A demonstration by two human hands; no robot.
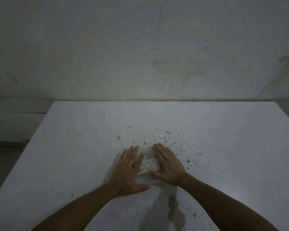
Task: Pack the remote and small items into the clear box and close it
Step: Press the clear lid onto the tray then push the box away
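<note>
One white remote point(148, 165) is seen inside one clear box point(146, 178) near the middle of the bench point(223, 139), its long axis running from near-left to far-right. The left hand point(129, 170) and right hand point(168, 165) are laid flat on the box, fingers point(158, 150) outstretched, nothing gripped. The bench is white and speckled with dark stains; a marked grey wall point(140, 47) stands behind.

stained white table point(223, 147), clear box point(147, 178)
</note>
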